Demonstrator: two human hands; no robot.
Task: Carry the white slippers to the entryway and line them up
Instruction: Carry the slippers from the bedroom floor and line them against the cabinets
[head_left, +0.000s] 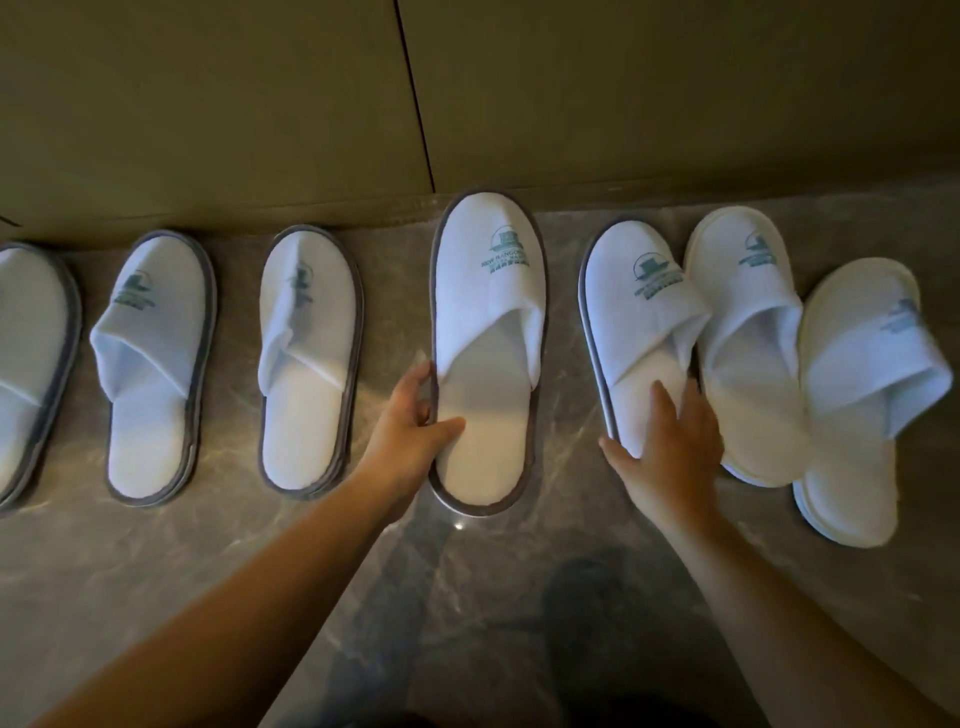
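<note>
Several white slippers with green logos lie in a row on the marble floor, toes toward the wall. My left hand (415, 415) grips the left edge of the middle grey-trimmed slipper (485, 332), thumb on its insole. My right hand (670, 441) holds the heel of the grey-trimmed slipper to its right (631, 301), thumb at its left edge and fingers spread over the insole. Against that one lies a cream-trimmed slipper (748, 343), and another cream-trimmed slipper (862, 395) overlaps it at the far right. Three grey-trimmed slippers lie to the left: (306, 353), (153, 358) and, cut off by the edge, (26, 364).
A tan panelled wall (260, 104) with a dark vertical seam runs along the slippers' toes. Grey veined marble floor (260, 561) stretches in front of the row toward me. A dark shadow lies on the floor at bottom centre.
</note>
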